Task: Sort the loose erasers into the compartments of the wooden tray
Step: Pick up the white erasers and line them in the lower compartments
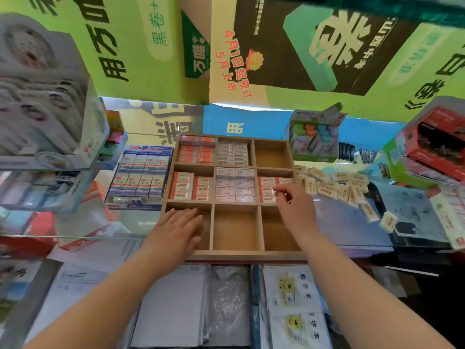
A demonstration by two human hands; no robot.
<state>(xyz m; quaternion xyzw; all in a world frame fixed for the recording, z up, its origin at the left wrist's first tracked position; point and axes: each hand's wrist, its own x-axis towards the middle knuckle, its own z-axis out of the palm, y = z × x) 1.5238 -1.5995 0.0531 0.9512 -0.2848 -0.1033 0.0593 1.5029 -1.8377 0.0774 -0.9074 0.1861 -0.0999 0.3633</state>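
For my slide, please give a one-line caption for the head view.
Right hand places erasers in the wooden tray's middle-right compartment; left hand rests on its near-left corner; loose erasers wait alongside.

Bright, even daylight fills the shop, strongest from the far side where a pale glare washes the glossy blue counter surface (334, 217). Shadows are soft; the empty cells of the pale wooden compartment tray (236, 253) are only slightly shaded. The wide lens bends everything at the edges: the green printed cardboard boxes (130, 46) lean and curve overhead. The grey-white stacked packets (42, 102) at the left edge smear into blur, and colours look oversaturated.
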